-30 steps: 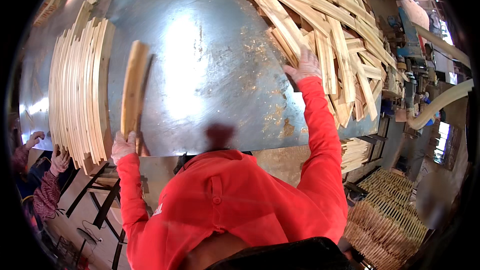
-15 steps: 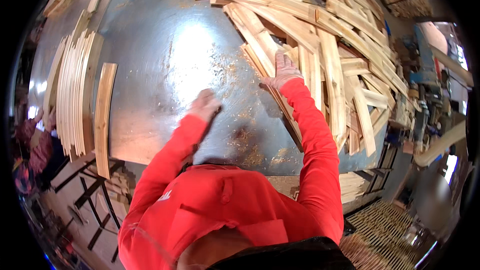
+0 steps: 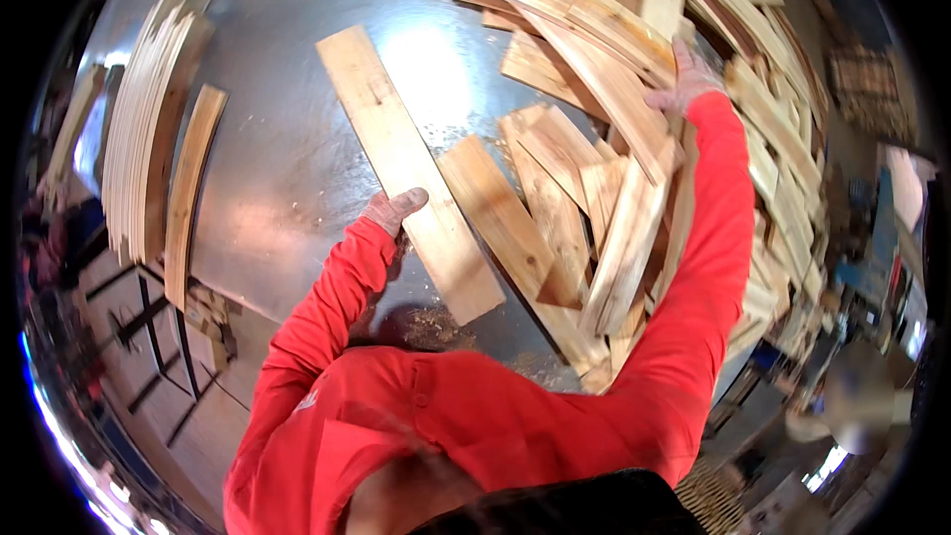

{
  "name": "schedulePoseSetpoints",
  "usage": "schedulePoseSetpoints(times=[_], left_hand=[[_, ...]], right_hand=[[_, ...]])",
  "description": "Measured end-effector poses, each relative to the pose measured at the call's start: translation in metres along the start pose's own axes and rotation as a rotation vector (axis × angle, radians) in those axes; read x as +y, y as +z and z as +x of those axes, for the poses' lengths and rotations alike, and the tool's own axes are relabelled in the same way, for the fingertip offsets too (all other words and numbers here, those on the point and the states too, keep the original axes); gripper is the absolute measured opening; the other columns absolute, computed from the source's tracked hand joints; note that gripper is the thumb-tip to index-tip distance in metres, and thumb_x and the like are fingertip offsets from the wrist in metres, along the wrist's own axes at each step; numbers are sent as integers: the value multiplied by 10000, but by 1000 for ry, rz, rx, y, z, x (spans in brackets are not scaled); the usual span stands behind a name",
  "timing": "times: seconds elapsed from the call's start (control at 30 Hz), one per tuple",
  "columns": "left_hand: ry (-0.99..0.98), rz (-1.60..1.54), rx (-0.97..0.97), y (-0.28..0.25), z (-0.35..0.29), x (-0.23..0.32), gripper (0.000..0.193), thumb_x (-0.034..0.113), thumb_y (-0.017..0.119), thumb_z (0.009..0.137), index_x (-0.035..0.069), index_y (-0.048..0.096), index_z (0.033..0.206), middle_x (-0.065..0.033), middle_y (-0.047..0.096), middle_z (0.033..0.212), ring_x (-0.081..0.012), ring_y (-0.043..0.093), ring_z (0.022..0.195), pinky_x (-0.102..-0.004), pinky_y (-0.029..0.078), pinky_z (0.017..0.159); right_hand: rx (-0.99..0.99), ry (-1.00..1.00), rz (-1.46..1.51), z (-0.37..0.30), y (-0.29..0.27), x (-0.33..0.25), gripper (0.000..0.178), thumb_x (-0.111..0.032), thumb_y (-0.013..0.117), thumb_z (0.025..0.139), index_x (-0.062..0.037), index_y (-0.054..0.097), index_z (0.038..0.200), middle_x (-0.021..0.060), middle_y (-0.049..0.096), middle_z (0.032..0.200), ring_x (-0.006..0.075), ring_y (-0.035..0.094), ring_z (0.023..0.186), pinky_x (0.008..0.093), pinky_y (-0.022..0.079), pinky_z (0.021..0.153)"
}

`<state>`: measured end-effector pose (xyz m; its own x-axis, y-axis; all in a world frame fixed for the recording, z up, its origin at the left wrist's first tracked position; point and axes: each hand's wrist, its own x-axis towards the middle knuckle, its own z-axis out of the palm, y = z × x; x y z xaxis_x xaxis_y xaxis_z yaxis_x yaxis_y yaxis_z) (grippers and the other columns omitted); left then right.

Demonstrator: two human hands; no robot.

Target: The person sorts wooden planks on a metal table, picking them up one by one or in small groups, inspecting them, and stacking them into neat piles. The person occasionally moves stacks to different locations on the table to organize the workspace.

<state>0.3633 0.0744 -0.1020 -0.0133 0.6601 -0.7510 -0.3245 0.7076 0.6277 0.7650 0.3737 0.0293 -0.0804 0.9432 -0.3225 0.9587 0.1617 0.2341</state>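
A pale flat wooden board [image 3: 372, 104] lies slanted over the metal tabletop. My left hand [image 3: 392, 210] is closed on its left edge, with the thumb across the upper face and the other fingers hidden underneath. Farther right, my right hand [image 3: 688, 79] reaches into a heap of loose boards. Its fingers are stretched out and its thumb points left, at the end of a knotty board [image 3: 619, 32]. Below that hand, a long narrow board [image 3: 589, 79] slopes down through the heap. Beside the held board, another wide board [image 3: 500, 213] rests at the heap's left side.
A neat row of thin boards on edge [image 3: 144, 139] stands at the left of the metal table [image 3: 267, 168]. Next to it, a single board [image 3: 193, 188] overhangs the front edge. Dark metal stands [image 3: 158, 322] are below at the left.
My left hand has taken hold of a board on the tabletop. My right hand has moved farther and to the right over the heap, and several boards have shifted toward me.
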Motion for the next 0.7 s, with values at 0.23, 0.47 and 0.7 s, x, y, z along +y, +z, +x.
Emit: schedulePoseSetpoints(times=[0.23, 0.47, 0.7], left_hand=[[117, 241, 92, -33, 5, -19, 536, 376, 747, 758, 10, 660, 1138, -114, 693, 1002, -217, 627, 892, -362, 496, 834], [130, 396, 38, -68, 38, -41, 890, 679, 677, 722, -84, 606, 1175, -218, 650, 1127, -300, 600, 1060, -390, 437, 954], [291, 191, -2, -107, 0, -24, 739, 521, 748, 746, -51, 593, 1188, -160, 678, 1024, -227, 619, 957, -344, 487, 874]], right_hand=[[-96, -116, 303, -50, -1, -108, 1034, -422, 787, 719, -44, 215, 1493, 291, 477, 1362, 402, 495, 1246, 404, 401, 1046], [-457, 168, 1107, -219, 25, -200, 1075, -312, 833, 710, 28, 180, 1493, 208, 506, 1347, 274, 516, 1200, 308, 373, 1049], [-523, 147, 1612, -235, 80, -292, 1076, -338, 859, 684, 21, 235, 1482, 255, 578, 1209, 270, 543, 1196, 304, 417, 994]])
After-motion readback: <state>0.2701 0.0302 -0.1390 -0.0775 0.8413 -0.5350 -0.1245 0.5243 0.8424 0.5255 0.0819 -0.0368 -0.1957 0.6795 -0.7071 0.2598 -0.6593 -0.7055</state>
